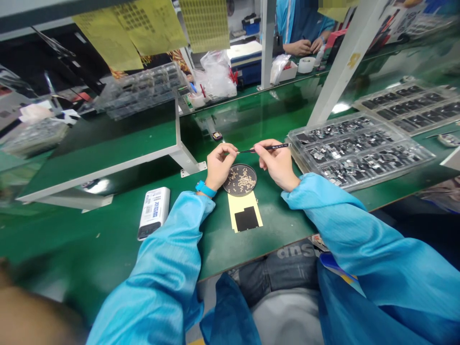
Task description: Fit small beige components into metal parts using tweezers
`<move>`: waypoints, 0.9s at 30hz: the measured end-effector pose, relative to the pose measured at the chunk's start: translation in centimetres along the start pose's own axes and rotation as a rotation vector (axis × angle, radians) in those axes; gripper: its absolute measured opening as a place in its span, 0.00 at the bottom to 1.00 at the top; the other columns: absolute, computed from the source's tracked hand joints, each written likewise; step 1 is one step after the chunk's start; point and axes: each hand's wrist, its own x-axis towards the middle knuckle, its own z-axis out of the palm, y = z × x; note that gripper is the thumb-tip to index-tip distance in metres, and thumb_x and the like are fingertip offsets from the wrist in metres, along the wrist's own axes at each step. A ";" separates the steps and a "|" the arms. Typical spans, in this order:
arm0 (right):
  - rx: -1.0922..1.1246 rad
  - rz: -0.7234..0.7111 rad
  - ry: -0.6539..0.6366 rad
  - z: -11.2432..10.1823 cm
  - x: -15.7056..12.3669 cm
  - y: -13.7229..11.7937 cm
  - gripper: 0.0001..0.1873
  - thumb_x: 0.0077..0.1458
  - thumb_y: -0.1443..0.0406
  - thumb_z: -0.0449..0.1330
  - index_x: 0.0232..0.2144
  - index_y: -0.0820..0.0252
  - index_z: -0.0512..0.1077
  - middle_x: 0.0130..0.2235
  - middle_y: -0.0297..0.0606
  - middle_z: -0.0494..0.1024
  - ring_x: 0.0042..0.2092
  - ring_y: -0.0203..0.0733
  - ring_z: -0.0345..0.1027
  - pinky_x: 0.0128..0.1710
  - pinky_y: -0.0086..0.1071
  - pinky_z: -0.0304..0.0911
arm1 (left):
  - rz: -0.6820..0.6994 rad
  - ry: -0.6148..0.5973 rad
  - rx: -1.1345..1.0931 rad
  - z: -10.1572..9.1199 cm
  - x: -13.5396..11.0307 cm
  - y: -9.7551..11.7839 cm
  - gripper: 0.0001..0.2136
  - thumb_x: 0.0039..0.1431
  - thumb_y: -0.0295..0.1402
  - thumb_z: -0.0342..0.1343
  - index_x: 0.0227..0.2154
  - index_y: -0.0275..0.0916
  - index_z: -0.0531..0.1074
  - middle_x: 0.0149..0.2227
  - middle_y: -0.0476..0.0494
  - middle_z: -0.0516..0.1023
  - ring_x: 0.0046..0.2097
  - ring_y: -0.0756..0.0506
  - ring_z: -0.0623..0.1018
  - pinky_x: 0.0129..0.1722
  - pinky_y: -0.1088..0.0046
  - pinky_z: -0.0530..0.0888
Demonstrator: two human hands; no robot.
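My right hand [276, 163] is closed around black tweezers [280, 146] with pale lettering, their thin tip pointing left. That tip meets the fingertips of my left hand [220, 165], which are pinched together on something too small to name. Just below both hands lies a round dark dish [230, 191] with a gridded surface. Many tiny beige pieces [246, 182] are scattered over it. Under its near edge sticks out a pale yellow paper [233, 203] with a black rectangular sheet [246, 219] on it.
A white power bank [154, 211] lies left of my forearm, near a raised green shelf [108, 143]. Clear trays of small parts [359, 148] stand to the right, beside a slanted white post [345, 62]. Across the bench are another person's hands [309, 46]. A small dark component [217, 136] sits behind my left hand.
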 end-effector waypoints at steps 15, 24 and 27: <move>-0.044 -0.046 -0.001 0.0 0.1 0.6 0.20 0.55 0.49 0.71 0.35 0.60 0.76 0.32 0.37 0.82 0.20 0.29 0.64 0.18 0.28 0.58 | -0.003 0.016 0.108 0.0 -0.2 -0.5 0.05 0.57 0.31 0.62 0.27 0.41 0.75 0.38 0.44 0.80 0.43 0.44 0.79 0.43 0.65 0.76; -0.245 -0.147 -0.017 -0.1 -0.2 1.0 0.14 0.60 0.53 0.68 0.37 0.58 0.79 0.36 0.38 0.82 0.29 0.34 0.68 0.25 0.31 0.62 | -0.025 0.014 0.189 0.0 -0.5 -0.8 0.04 0.56 0.28 0.61 0.26 0.41 0.76 0.39 0.43 0.80 0.43 0.44 0.79 0.42 0.65 0.75; -0.283 -0.162 -0.029 -0.2 -0.2 0.9 0.13 0.61 0.54 0.67 0.37 0.58 0.80 0.35 0.37 0.82 0.28 0.34 0.68 0.27 0.32 0.63 | -0.039 0.011 0.199 0.0 -0.6 -0.8 0.04 0.55 0.28 0.61 0.26 0.41 0.76 0.39 0.43 0.80 0.43 0.44 0.79 0.41 0.65 0.75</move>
